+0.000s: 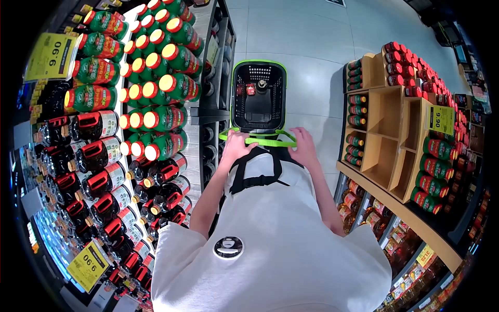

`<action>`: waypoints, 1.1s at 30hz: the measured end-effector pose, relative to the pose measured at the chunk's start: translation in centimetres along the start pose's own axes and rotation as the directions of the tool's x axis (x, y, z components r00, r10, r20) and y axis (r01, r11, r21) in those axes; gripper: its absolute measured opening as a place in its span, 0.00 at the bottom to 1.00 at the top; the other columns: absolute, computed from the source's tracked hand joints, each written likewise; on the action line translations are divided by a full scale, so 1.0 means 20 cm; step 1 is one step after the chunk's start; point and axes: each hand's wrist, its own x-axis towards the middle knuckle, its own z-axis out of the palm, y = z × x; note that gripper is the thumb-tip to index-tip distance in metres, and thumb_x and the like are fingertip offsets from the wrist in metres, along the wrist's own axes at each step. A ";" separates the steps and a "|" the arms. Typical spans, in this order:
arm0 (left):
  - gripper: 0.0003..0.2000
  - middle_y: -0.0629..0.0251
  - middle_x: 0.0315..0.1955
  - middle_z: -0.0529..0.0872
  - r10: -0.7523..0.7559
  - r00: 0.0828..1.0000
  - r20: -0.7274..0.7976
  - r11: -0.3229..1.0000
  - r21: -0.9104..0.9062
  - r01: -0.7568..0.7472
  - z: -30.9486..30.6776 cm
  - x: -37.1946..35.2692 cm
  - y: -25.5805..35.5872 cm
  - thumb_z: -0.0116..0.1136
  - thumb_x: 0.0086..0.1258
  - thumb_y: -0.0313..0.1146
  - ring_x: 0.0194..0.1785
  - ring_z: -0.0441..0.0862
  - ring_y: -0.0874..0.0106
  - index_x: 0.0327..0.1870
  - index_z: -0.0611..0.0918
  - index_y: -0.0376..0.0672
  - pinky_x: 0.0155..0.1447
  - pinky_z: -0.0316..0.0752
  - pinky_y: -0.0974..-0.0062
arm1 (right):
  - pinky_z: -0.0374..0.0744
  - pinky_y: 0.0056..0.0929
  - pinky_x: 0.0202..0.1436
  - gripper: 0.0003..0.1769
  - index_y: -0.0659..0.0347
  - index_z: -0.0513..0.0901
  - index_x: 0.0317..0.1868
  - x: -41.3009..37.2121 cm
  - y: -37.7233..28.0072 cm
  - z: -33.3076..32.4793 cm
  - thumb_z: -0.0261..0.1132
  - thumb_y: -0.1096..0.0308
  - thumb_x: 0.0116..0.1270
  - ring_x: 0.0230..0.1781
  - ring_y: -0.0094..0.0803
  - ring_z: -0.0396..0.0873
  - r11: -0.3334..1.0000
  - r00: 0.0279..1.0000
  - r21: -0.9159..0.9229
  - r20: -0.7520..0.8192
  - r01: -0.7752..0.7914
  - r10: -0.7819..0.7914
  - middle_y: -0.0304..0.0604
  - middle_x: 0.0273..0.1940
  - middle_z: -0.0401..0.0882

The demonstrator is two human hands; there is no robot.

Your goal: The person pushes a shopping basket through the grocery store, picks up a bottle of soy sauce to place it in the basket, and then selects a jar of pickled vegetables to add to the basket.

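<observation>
In front of my body stands a black shopping basket (239,112) with a bright green rim. Its green handle (267,143) is tipped toward me, across my waist. My left hand (239,147) is closed around the left part of this handle. At the handle's right end, my right hand (302,145) grips it with the fingers curled. Inside the basket lie a small red item (250,89) and a bottle (262,84) with a light-coloured cap, seen from above. What kind of goods they are is too small to tell.
On the left, shelves hold green jars with red lids (176,88) and dark bottles with red handles (99,153). To the right is a wooden display rack (384,112) with more jars (436,166). Yellow price tags (52,56) hang nearby. Grey tiled floor (312,78) runs ahead.
</observation>
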 end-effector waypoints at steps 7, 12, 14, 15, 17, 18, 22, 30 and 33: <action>0.20 0.53 0.25 0.81 0.000 1.000 -0.004 0.999 0.043 0.000 0.02 -0.06 0.03 0.65 0.49 0.49 0.38 0.78 0.58 0.27 0.82 0.37 0.53 0.63 0.66 | 0.72 0.35 0.35 0.20 0.64 0.77 0.28 0.16 0.16 0.24 0.65 0.52 0.55 0.30 0.38 0.76 0.965 0.606 0.074 0.790 -0.250 0.096 0.48 0.29 0.78; 0.19 0.56 0.24 0.80 -0.029 1.000 -0.005 0.995 0.090 0.029 0.02 -0.05 0.07 0.65 0.49 0.49 0.35 0.78 0.60 0.25 0.81 0.37 0.50 0.63 0.66 | 0.74 0.39 0.35 0.32 0.68 0.82 0.30 0.15 0.32 0.38 0.53 0.40 0.61 0.28 0.46 0.78 0.970 0.560 0.227 0.817 -0.092 -0.138 0.55 0.28 0.79; 0.20 0.57 0.24 0.79 -0.027 0.999 -0.021 0.994 0.107 0.030 0.05 -0.05 0.07 0.63 0.52 0.51 0.36 0.77 0.58 0.27 0.79 0.39 0.49 0.63 0.65 | 0.75 0.39 0.35 0.35 0.68 0.82 0.31 0.20 0.31 0.33 0.52 0.37 0.60 0.29 0.47 0.78 0.979 0.507 0.175 0.856 -0.103 -0.099 0.56 0.28 0.80; 0.20 0.58 0.25 0.79 -0.044 0.999 -0.021 0.992 0.117 0.046 0.07 -0.04 0.07 0.62 0.52 0.51 0.38 0.76 0.59 0.27 0.79 0.39 0.51 0.62 0.64 | 0.75 0.38 0.34 0.39 0.68 0.82 0.31 0.22 0.30 0.30 0.50 0.34 0.59 0.30 0.48 0.79 0.987 0.449 0.109 0.892 -0.120 -0.044 0.57 0.29 0.80; 0.21 0.58 0.27 0.79 -0.060 0.995 -0.080 0.984 0.164 0.072 0.11 -0.04 0.09 0.62 0.52 0.51 0.41 0.74 0.59 0.30 0.79 0.39 0.53 0.59 0.60 | 0.75 0.39 0.34 0.42 0.70 0.82 0.30 0.22 0.34 0.32 0.49 0.31 0.58 0.29 0.47 0.79 0.986 0.469 0.126 0.881 -0.114 -0.058 0.58 0.28 0.80; 0.21 0.58 0.32 0.78 -0.100 0.990 -0.101 0.978 0.173 0.116 0.13 -0.04 0.11 0.61 0.53 0.50 0.44 0.72 0.59 0.35 0.78 0.39 0.55 0.57 0.57 | 0.75 0.39 0.33 0.43 0.70 0.82 0.30 0.22 0.34 0.31 0.49 0.30 0.58 0.29 0.47 0.79 0.980 0.481 0.131 0.875 -0.146 -0.046 0.57 0.28 0.80; 0.18 0.61 0.33 0.76 -0.100 0.985 -0.140 0.977 0.176 0.124 0.14 0.02 0.13 0.62 0.52 0.45 0.46 0.69 0.60 0.37 0.77 0.41 0.57 0.54 0.56 | 0.74 0.39 0.31 0.45 0.72 0.81 0.28 0.27 0.36 0.29 0.48 0.28 0.57 0.26 0.46 0.79 0.973 0.501 0.142 0.865 -0.181 -0.033 0.55 0.25 0.80; 0.16 0.61 0.32 0.78 -0.091 0.986 -0.143 0.985 0.131 0.110 0.06 0.16 0.01 0.65 0.49 0.42 0.46 0.70 0.60 0.33 0.78 0.41 0.59 0.53 0.58 | 0.73 0.40 0.30 0.47 0.73 0.82 0.27 0.40 0.32 0.33 0.49 0.26 0.54 0.26 0.46 0.79 0.974 0.526 0.059 0.848 -0.218 0.066 0.57 0.24 0.79; 0.15 0.63 0.31 0.78 -0.065 0.987 -0.146 0.987 0.136 0.085 0.03 0.22 -0.03 0.65 0.49 0.42 0.45 0.71 0.61 0.31 0.78 0.43 0.58 0.54 0.59 | 0.75 0.40 0.32 0.48 0.72 0.82 0.29 0.48 0.31 0.33 0.49 0.25 0.52 0.28 0.46 0.80 0.977 0.530 0.044 0.844 -0.209 0.076 0.56 0.26 0.80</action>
